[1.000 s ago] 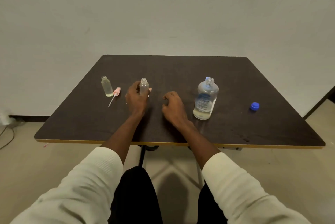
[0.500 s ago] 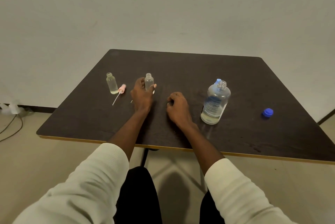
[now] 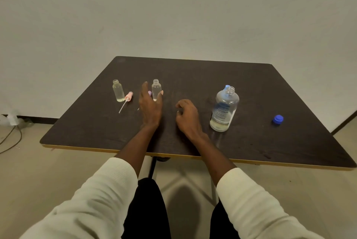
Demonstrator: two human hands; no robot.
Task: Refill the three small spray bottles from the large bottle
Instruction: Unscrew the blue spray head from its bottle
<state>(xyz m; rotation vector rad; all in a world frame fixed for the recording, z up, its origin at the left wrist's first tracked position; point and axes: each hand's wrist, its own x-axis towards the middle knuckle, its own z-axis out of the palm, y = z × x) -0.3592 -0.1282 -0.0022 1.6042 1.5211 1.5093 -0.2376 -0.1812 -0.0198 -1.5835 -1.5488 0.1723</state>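
Left hand (image 3: 150, 106) is spread flat, fingers apart, the uncapped small bottle (image 3: 156, 89) upright between thumb and forefinger, ungripped. Right hand (image 3: 186, 116) is loosely curled, empty; large bottle (image 3: 224, 110) stands beyond its knuckles. Small bottle should be steadied before anything is poured.

Count on the dark rectangular table (image 3: 193, 76) — one table.

Small clear plastic spray bottles, uncapped and upright: two plainly in view — the far-left small bottle (image 3: 118, 90) and the middle small bottle (image 3: 156, 89). A third small bottle may stand behind the large one, where only a pale blue top (image 3: 227, 87) shows; cannot tell.

Large clear plastic bottle with printed label (image 3: 224, 109): one, open-necked.

Loose pump heads: one pink spray pump with a thin dip tube (image 3: 127, 98); one lilac piece (image 3: 149, 93), mostly hidden by a hand.

Round blue screw cap (image 3: 278, 119): one.

Bare hands: two, left hand (image 3: 150, 104) and right hand (image 3: 187, 116).
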